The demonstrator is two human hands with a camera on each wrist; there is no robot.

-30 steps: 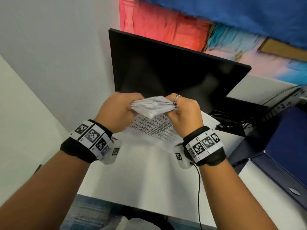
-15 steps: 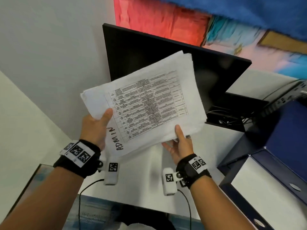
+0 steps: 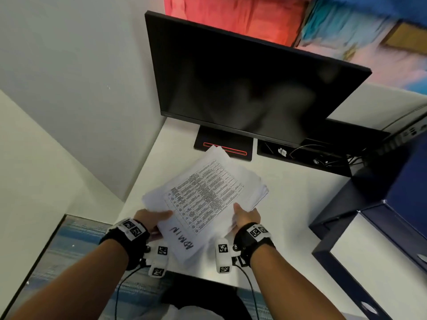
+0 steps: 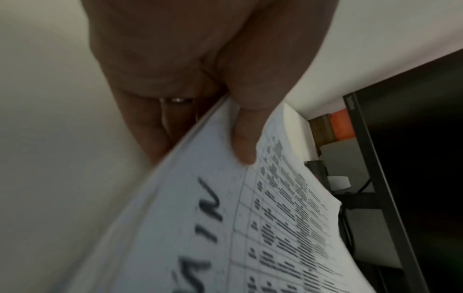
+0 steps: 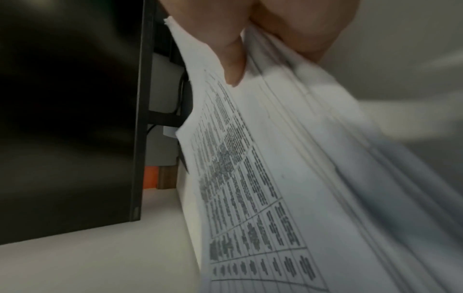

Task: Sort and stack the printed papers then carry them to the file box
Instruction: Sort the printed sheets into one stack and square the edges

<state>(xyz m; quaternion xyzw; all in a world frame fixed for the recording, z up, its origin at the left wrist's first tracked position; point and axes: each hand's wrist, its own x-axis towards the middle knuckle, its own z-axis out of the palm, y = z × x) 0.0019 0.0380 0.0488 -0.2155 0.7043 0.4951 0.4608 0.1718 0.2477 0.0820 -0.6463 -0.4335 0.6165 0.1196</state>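
Printed white paper stack (image 3: 205,199), table-ruled with handwritten "ADMIN" on top, sits low over the white counter (image 3: 288,199), before the black monitor (image 3: 242,88). Left hand (image 3: 150,219) and right hand (image 3: 246,215) pinch its near edges. Stacking looks finished; carrying to the dark blue file box (image 3: 379,239) comes next.

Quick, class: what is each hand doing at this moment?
Left hand: grips the stack of printed papers at its left edge, thumb on top.
Right hand: grips the same stack at its right edge, thumb on top.
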